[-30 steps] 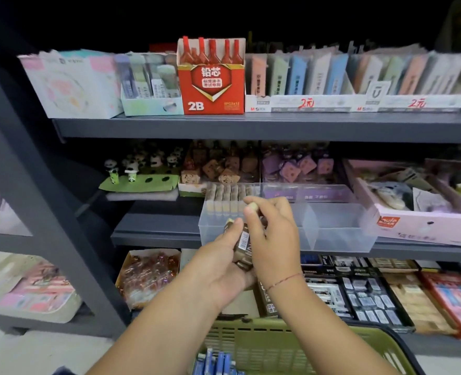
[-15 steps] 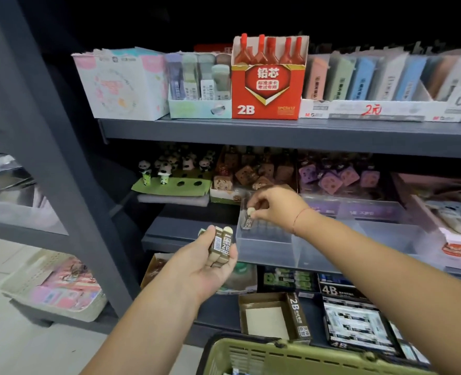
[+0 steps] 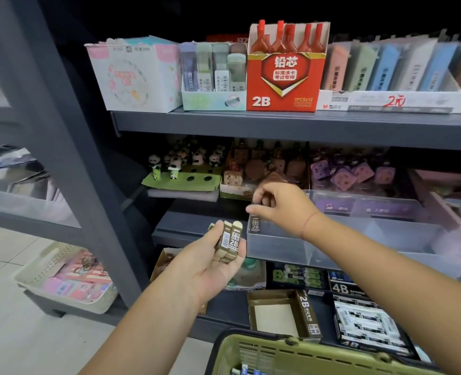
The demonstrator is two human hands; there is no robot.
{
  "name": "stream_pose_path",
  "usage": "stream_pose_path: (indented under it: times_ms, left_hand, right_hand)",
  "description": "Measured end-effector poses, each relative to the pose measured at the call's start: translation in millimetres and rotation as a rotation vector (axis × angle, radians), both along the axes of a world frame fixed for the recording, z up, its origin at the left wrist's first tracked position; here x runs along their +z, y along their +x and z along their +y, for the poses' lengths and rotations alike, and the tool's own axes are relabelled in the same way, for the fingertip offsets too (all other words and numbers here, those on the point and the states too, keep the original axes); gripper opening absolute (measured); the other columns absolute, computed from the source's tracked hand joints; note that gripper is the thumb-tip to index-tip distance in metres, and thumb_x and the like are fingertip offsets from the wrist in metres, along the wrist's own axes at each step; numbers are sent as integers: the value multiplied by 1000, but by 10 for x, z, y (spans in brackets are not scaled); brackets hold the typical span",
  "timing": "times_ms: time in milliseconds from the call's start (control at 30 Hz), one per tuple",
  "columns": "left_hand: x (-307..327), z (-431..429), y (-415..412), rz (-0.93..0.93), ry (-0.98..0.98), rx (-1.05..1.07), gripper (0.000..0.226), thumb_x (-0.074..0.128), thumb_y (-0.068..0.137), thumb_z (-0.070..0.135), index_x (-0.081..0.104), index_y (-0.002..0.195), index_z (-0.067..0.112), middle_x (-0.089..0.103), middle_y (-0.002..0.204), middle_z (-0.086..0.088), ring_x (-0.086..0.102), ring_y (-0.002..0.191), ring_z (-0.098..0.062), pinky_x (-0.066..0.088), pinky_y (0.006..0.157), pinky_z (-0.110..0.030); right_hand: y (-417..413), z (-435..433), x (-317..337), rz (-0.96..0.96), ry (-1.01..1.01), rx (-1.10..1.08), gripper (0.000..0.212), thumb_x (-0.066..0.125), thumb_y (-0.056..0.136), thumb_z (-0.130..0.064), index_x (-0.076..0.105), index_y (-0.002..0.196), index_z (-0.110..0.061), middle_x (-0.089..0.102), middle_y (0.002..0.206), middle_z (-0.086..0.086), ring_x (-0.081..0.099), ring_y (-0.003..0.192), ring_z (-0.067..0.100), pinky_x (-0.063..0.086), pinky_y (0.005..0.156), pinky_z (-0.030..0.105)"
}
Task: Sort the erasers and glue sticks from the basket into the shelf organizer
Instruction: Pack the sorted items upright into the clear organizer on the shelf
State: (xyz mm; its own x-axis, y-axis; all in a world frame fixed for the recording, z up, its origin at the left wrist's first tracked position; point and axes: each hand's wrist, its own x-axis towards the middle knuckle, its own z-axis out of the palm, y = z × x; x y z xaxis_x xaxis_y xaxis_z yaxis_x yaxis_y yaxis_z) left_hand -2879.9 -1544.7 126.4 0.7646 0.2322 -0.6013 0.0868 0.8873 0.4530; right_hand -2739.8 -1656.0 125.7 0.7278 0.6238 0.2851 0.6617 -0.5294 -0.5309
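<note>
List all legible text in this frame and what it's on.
"铅芯", "2B": red box.
"M&G", "2元": white tray.
"2B": erasers held in left hand.
"2B": lone eraser pinched by right hand in clear organizer.
"2B": brown box, lower shelf.
"4B": black packs.
Too small or blurred to read: barcodes, fine print, pastel box lettering.

The box (image 3: 286, 69) on the upper shelf is red, with a gold-edged heart and a white "2B". Left of it, a carton (image 3: 136, 74) is white with pink corners and a pastel flower wreath. Right of it stand packs (image 3: 359, 69) in pink, green and blue. Below it, the erasers (image 3: 229, 243) wear brown sleeves with white lettering and cream ends. The single eraser (image 3: 255, 224) shows the same brown sleeve. Lower still, the basket (image 3: 291, 355) is olive green.
</note>
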Motion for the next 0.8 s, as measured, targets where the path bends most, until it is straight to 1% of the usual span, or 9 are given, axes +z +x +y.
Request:
stream_pose_path:
  times_ms: [67,133,167,333,467,567,667,733,800]
  left_hand:
    - [-14,15,-5,-27,-4,-16,30,62,92,17,59,112,-5,62,105,-21,60,89,-26,52,66,-33]
    - [-16,16,-12,-58,-11,-30,33,61,92,19,59,115,-5,64,105,-21,62,90,-26,52,68,-33]
    - [-13,8,-17,-75,-15,-40,34,61,93,19,59,116,-5,66,107,-21,63,92,-26,53,69,-34]
    - [0,-27,-20,-85,-14,-81,33,60,93,19,59,115,-5,66,109,-25,64,103,-31,55,69,-40]
    - [20,6,-9,-63,-55,-26,29,62,92,16,60,111,-7,64,111,-24,64,96,-32,56,67,-38]
    - [28,47,17,-62,-56,24,30,62,92,16,59,112,-7,61,114,-23,62,84,-27,60,62,-31]
    - [9,74,44,-51,-43,26,31,62,92,17,58,112,-7,60,112,-23,59,76,-24,56,54,-28]
    - [-9,72,54,-41,-37,13,27,62,93,17,59,105,-7,60,108,-23,59,75,-24,56,53,-27]
    - [-21,57,57,-29,-35,6,22,62,93,17,59,95,-5,60,109,-22,59,77,-24,56,52,-25]
  right_hand:
    - [-173,-19,74,147,108,103,15,67,86,-32,69,87,-17,65,82,-6,55,69,6,47,66,14]
    - [-303,-33,108,300,85,220,14,66,87,-29,72,94,-18,70,90,-6,62,79,9,49,75,15]
    - [-339,-42,105,370,76,258,15,68,86,-26,72,97,-16,70,89,-5,61,78,9,50,75,15]
    - [-324,-120,157,634,218,237,8,74,79,-9,69,86,-9,64,69,-3,55,62,4,43,54,12]
    - [-172,-197,355,765,315,153,6,72,79,-6,68,79,-11,66,62,-1,56,53,5,44,50,14]
    - [52,-283,475,621,383,-1,8,71,79,0,65,81,-5,65,60,2,58,48,5,48,48,14]
    - [209,-271,376,360,98,-78,12,76,76,0,68,84,0,69,72,10,63,58,17,55,57,22]
    - [237,-207,239,188,-137,-76,12,79,75,-10,72,85,-9,71,81,4,66,71,17,56,68,24]
    - [218,-133,149,32,-271,-61,12,78,77,-19,71,86,-18,69,83,-4,64,78,14,50,72,22]
